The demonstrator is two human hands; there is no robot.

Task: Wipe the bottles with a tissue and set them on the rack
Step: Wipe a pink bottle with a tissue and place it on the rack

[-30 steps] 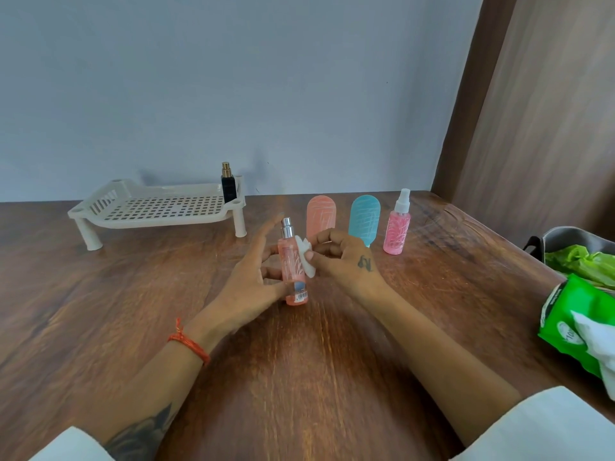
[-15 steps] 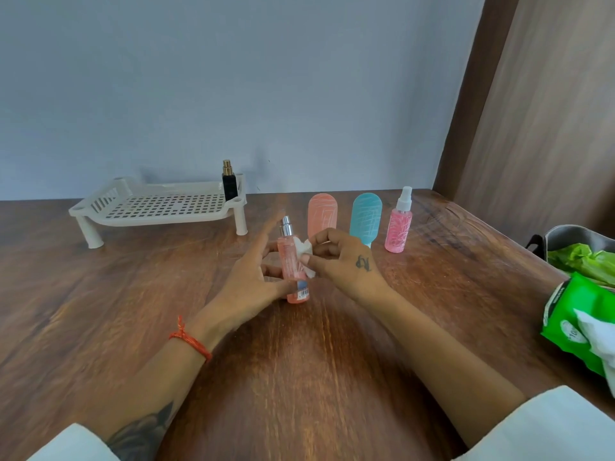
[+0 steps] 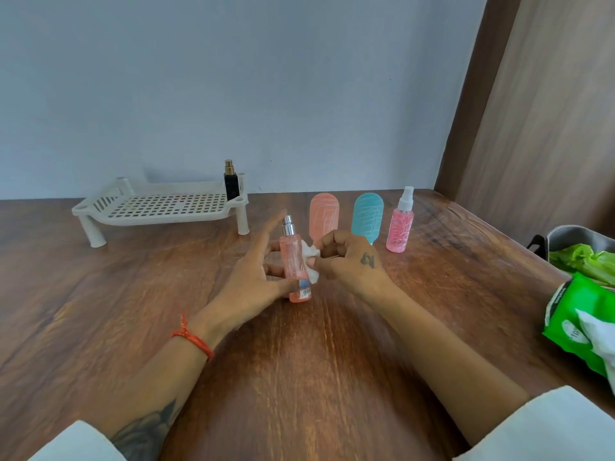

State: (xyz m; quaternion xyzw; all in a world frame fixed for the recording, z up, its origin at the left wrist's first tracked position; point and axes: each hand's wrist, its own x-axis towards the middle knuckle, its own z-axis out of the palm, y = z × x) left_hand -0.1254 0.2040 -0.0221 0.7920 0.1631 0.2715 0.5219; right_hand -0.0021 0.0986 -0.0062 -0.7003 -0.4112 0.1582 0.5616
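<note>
Head view, item by item. Your left hand (image 3: 248, 282) holds the peach spray bottle (image 3: 294, 265) above the wooden table (image 3: 299, 377), near its middle: thumb curled against the lower body by the barcode label, fingers behind the bottle, index finger extended upward past the cap. Bottle long axis is close to vertical, silver nozzle up and leaning slightly left, base toward you. Your right hand (image 3: 349, 259) has its fingers curled tight, pinching a crumpled white tissue (image 3: 310, 261) that presses on the bottle's right side at mid-height.

White slotted rack (image 3: 159, 207): stands at the table's far left, on short legs. One black bottle with gold top (image 3: 231, 183) stands upright on its far right corner.

Row behind your hands, all upright on the table, well apart from the rack: peach capsule bottle (image 3: 323, 214), partly hidden by your right hand; teal capsule bottle (image 3: 367, 216); pink spray bottle with white nozzle (image 3: 400, 227) at the right end.

Right table edge: green tissue pack (image 3: 572, 324) with a white sheet sticking out of its opening. Beyond it, a grey bin (image 3: 572, 234) with a green liner.

Red thread band (image 3: 193, 339) sits on your left wrist.
</note>
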